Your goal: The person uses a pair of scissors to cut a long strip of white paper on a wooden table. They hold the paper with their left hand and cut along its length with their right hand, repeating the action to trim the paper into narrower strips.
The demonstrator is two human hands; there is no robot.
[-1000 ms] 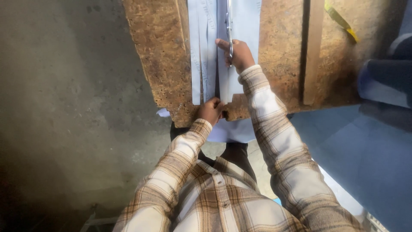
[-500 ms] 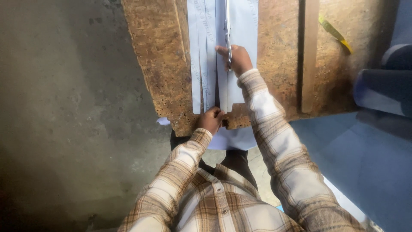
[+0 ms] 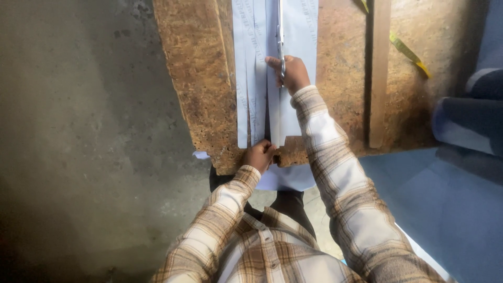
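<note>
A pale blue-white sheet of cloth [image 3: 298, 31] lies flat on a worn brown wooden worktable [image 3: 199, 78], its near portion slit lengthwise into several narrow strips [image 3: 249, 94] that end close to the table's front edge. The right hand [image 3: 291, 73] is closed around metal scissors [image 3: 281, 36], blades pointing away along the cut. The left hand [image 3: 259, 155] pinches the near end of a strip at the table edge. A long wooden batten [image 3: 378, 78] and a yellow tape [image 3: 408, 52] lie to the right.

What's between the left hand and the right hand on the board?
In the head view, cut pale-blue fabric strips span from left hand to right hand, which holds scissors.
</note>
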